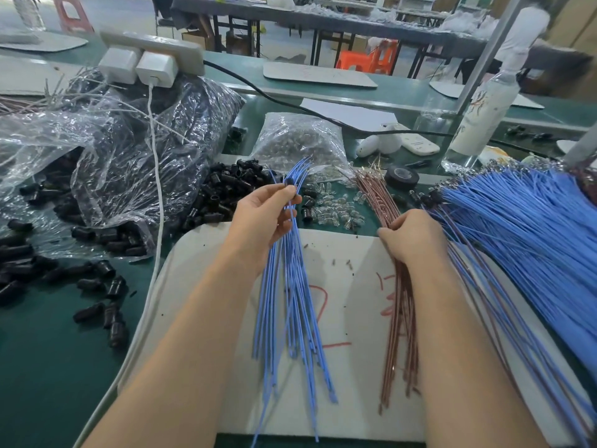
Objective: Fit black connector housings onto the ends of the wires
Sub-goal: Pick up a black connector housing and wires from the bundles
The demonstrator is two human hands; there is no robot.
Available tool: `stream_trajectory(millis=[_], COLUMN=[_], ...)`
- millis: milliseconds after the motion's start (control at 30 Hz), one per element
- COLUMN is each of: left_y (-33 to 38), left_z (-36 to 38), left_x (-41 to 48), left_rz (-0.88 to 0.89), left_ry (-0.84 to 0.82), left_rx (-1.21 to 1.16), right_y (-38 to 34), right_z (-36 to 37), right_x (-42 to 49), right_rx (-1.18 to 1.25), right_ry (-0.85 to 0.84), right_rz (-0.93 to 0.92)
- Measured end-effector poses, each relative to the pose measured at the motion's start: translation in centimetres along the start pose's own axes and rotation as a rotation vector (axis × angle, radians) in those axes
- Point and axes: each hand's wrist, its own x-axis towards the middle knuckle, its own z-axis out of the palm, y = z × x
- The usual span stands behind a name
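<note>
My left hand (268,218) grips a bundle of blue wires (290,305) that hangs down over the white mat (349,318). Its thumb and forefinger pinch a small black connector housing (288,182) near the wires' upper ends. My right hand (410,237) rests on a bundle of brown wires (402,321), with its fingers curled around them at the mat's right side. Loose black housings (226,192) lie in a heap just left of my left hand.
A big clear bag of black housings (139,150) and scattered housings (100,286) fill the left. A bag of small clear bulbs (297,140), a roll of black tape (402,177), a large fan of blue wires (523,227), a bottle (478,118) and a power strip (151,53) surround the mat.
</note>
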Motion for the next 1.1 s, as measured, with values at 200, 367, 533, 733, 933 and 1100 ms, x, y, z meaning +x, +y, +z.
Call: stream_trajectory(millis=[200,367,533,733,933,1100], left_y=[-0.1,-0.1,-0.4,0.0,-1.2,-1.2], left_z=[0.1,0.2,0.7,0.5,0.7,0.8], left_x=[-0.1,-0.2,-1.3,-1.8,-0.7,-0.6], left_rz=[0.0,-0.002,-0.087,-0.143,-0.029,0.073], left_ry=[-0.051,-0.158,-0.609,-0.843,-0.508,-0.389], left_rx=[0.05,0.062,0.011,-0.066,0.247,0.323], right_y=[0.2,-1.3,-3.9,-2.9,-2.5,-3.5], right_z=[0.1,-2.0,-3.3,-2.7,0.1,1.9], right_x=[-0.3,-1.2,-2.6,-2.5,-1.9,-3.0], right_rx=[0.208,0.756,1.264,1.72,1.493,0.885], right_ry=[0.161,0.232,-0.138,-0.254,0.123,-0.304], right_rz=[-0.105,-0.19,-0.258,-0.205,-0.075,-0.334])
